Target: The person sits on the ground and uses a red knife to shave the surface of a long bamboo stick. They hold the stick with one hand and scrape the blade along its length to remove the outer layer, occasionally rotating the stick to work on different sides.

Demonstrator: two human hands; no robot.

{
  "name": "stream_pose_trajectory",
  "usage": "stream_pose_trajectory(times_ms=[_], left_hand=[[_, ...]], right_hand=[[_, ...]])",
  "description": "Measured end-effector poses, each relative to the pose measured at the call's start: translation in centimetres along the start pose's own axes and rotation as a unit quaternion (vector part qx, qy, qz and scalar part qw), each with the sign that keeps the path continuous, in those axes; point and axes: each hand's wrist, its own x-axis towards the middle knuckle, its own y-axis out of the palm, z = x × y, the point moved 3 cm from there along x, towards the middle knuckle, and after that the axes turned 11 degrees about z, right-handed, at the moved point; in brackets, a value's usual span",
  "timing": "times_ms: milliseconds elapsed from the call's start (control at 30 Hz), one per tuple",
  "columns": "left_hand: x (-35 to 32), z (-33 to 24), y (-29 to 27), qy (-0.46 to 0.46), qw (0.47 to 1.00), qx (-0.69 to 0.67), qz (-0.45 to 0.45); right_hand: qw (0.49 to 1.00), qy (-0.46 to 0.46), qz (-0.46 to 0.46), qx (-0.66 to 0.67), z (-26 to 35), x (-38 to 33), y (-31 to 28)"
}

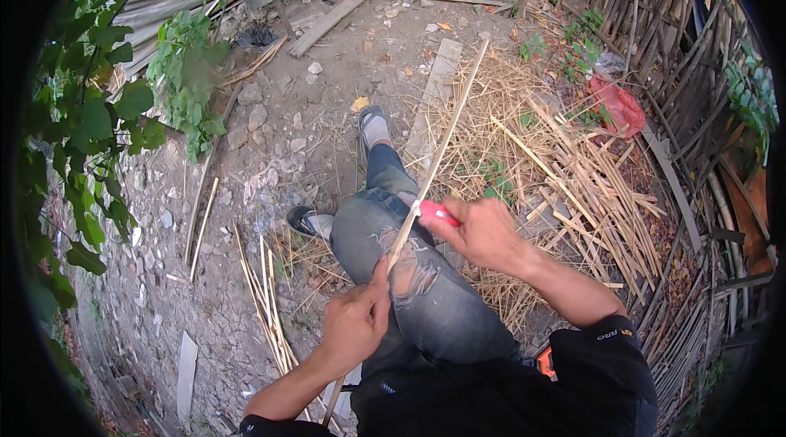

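A long, pale bamboo strip runs slantwise across my raised knee, its far end pointing away to the upper right. My left hand is closed around its nearer part, the forefinger laid along it. My right hand grips a red-handled knife against the strip just beyond the knee; its blade is too small to make out clearly. Under the strip are my torn grey jeans.
Straw-like shavings and a heap of split strips lie to the right. More thin strips lie at the left. A stick fence bounds the right side; leafy branches hang at the left. A red plastic bag lies near the fence.
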Motion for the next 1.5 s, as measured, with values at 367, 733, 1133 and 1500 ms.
stream_pose_trajectory(times_ms=[367,733,1133,1500], left_hand=[[-3.6,0.0,0.7,-0.005,0.999,-0.037,0.006],[-2.6,-0.1,0.5,-0.012,0.997,-0.074,0.004],[-3.5,0.5,0.5,-0.004,1.000,-0.007,-0.001],[-6.3,1.3,0.3,-0.029,0.998,-0.053,0.008]], right_hand=[[0.963,0.159,-0.201,0.080,-16.9,0.8,-7.9],[0.994,-0.050,0.094,0.013,0.6,-1.9,0.0],[0.994,0.094,-0.054,0.012,-10.3,3.3,-5.5],[0.888,0.303,-0.341,0.055,-28.3,-0.9,-15.7]])
